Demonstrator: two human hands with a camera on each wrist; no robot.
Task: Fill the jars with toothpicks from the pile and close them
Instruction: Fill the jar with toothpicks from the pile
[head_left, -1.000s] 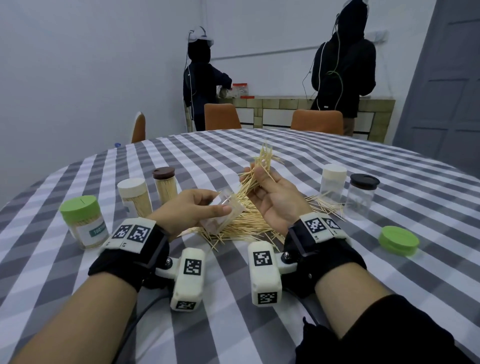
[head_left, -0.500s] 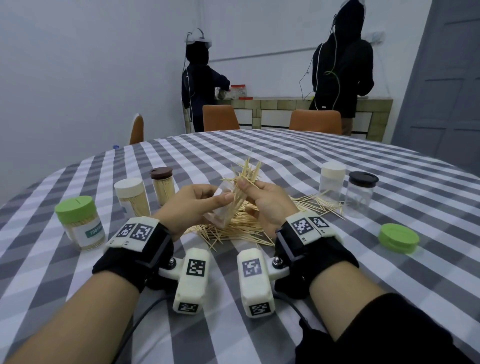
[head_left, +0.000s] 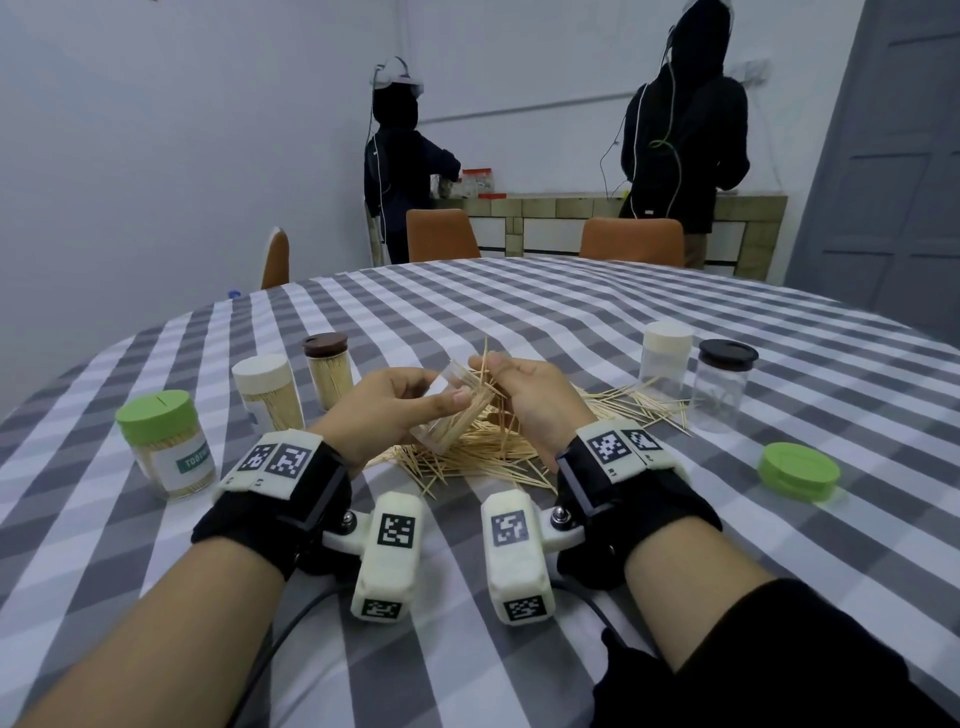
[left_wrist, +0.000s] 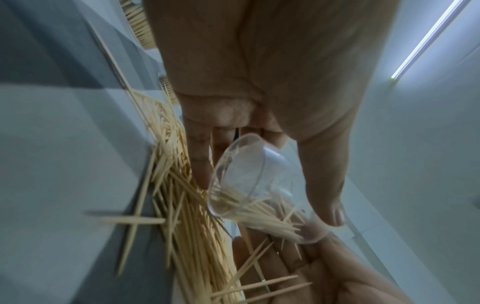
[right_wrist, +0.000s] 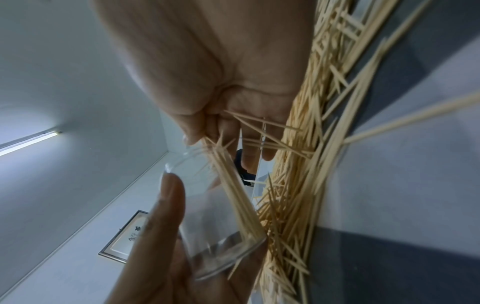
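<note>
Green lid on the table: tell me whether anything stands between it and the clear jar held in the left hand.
Yes. The right hand, pinching a bunch of toothpicks into the clear jar held by the left hand, sits between the jar and the green lid. Loose toothpicks and bare cloth fill the remaining gap.

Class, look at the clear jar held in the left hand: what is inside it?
Inside the clear jar, tilted in the left hand, lies a loose bundle of toothpicks fed in by the right hand. It is only partly full. The fingers cover part of its wall.
</note>
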